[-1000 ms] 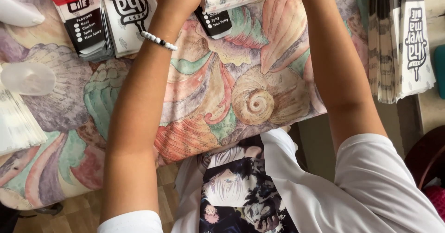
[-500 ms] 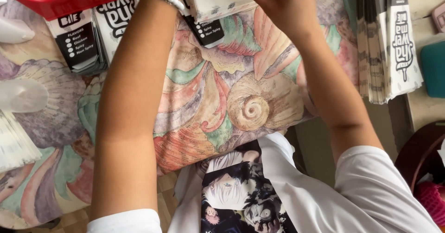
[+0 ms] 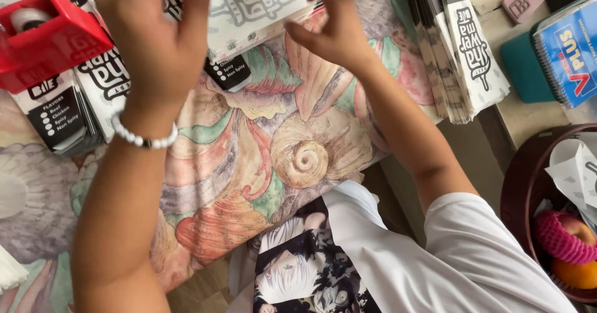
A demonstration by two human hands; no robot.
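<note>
Both hands work at the twelve o'clock edge of the view, on a flat white paper sleeve (image 3: pixel 258 8) printed with black lettering and small drawn motifs. The left hand (image 3: pixel 155 36) clamps its left edge, fingers curled over the front and the back of the hand toward the camera; a white bead bracelet (image 3: pixel 143 140) rings that wrist. The right hand (image 3: pixel 333 30) pinches the sleeve's right edge, thumb pointing toward nine o'clock and fingers reaching up over the top rim. The sleeve is held flat just above the table, its upper part cut off by the frame. At its lower left corner, a black label with white dots (image 3: pixel 229 73) peeks out, belonging to a similar sleeve just beneath it.

Under everything lies a tablecloth (image 3: pixel 298 157) painted with large seashells in pink, green and cream. At nine to ten o'clock, a stack of like sleeves (image 3: pixel 68 111) lies fanned, with a red tape dispenser (image 3: pixel 46 39) resting on it. At one to two o'clock, another thick stack of sleeves (image 3: pixel 460 51) stands on edge, their folds showing. Beyond it, at two o'clock, a blue spiral notebook (image 3: pixel 569 45) sits on a teal box (image 3: pixel 519 64). At four o'clock, a dark brown basket (image 3: pixel 519 195) holds crumpled paper and fruit (image 3: pixel 575 251) in pink foam netting.
</note>
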